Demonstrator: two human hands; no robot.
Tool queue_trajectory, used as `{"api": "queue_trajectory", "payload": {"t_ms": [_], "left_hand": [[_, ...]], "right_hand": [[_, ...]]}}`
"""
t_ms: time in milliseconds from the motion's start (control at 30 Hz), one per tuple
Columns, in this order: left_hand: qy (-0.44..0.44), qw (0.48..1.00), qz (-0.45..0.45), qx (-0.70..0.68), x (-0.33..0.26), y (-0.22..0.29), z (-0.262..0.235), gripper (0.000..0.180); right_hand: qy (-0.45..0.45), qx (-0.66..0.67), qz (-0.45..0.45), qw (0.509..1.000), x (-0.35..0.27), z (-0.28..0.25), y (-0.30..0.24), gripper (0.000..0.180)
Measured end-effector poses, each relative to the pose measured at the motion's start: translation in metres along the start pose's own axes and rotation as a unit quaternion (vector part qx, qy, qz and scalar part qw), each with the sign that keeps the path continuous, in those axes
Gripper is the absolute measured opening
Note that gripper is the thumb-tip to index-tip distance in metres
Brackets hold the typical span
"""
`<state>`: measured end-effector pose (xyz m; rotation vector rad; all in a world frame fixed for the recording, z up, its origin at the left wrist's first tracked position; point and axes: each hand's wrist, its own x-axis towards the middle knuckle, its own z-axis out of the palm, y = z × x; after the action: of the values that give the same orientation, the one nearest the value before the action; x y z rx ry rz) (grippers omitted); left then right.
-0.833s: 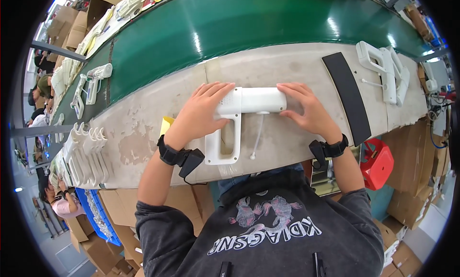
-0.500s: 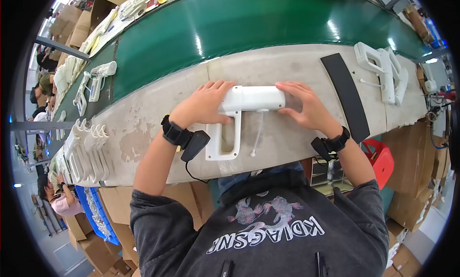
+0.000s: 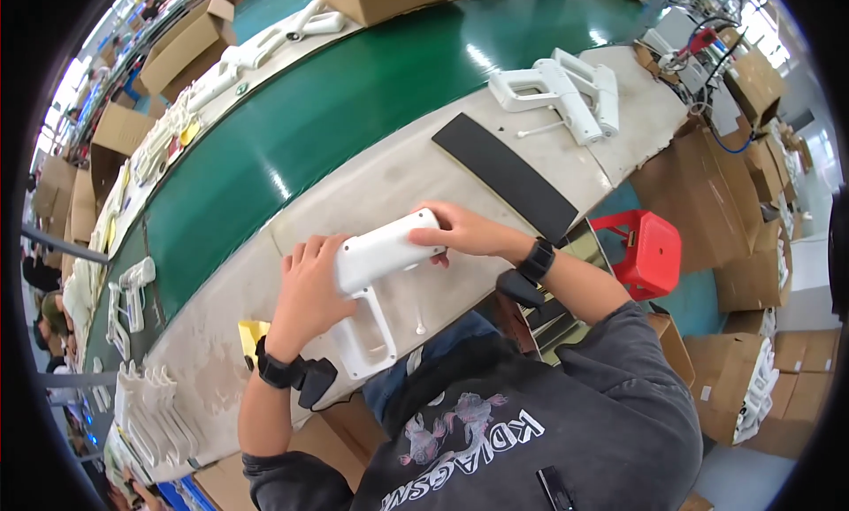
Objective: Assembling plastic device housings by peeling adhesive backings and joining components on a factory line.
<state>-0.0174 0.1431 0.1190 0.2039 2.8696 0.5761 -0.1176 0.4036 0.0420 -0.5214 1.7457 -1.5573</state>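
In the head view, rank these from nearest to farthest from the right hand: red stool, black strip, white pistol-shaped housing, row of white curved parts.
1. White pistol-shaped housing: touching the right hand.
2. Black strip: on the table, ahead and right of that hand.
3. Red stool: right, off the table.
4. Row of white curved parts: far left, on the table.

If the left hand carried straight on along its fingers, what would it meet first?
The left hand would likely cross a strip of pale worktop, then meet the green belt first; its height above both is unclear, so it might pass over.
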Motion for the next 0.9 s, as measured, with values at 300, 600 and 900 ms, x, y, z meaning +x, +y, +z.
{"api": "queue_trajectory", "payload": {"t_ms": [300, 600, 900], "left_hand": [[0.273, 0.917, 0.121, -0.263, -0.02, 0.033, -0.007, 0.052], [0.223, 0.875, -0.023, -0.428, -0.082, -0.034, 0.048, 0.029], [0.314, 0.815, -0.228, -0.431, -0.196, -0.076, 0.054, 0.028]], "right_hand": [[0.42, 0.27, -0.129, 0.857, -0.088, -0.179, 0.0, 0.052], [0.617, 0.263, -0.101, 0.735, -0.097, -0.369, 0.049, 0.059], [0.591, -0.052, 0.16, 0.788, -0.095, -0.405, 0.066, 0.077]]}}
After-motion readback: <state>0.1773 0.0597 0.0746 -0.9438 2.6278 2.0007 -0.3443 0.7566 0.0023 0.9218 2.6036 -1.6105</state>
